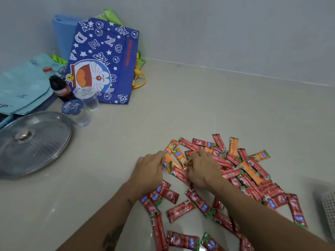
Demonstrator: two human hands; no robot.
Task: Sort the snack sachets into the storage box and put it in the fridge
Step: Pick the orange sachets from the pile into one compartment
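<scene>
Several red sachets (181,210) and orange sachets (233,146) lie scattered over the pale floor in the lower right. My left hand (149,170) rests on the pile's left side, its fingertips pinching orange sachets (168,161). My right hand (203,168) lies on the middle of the pile with fingers curled, pinching a sachet (189,161) near its thumb. A corner of a white perforated storage box (329,209) shows at the right edge. The fridge is out of view.
A blue cartoon tote bag (103,60) leans on the wall at back left. Beside it stand a cola bottle (59,84), two sealed water cups (87,98), teal bags (23,84) and a round metal lid (30,142).
</scene>
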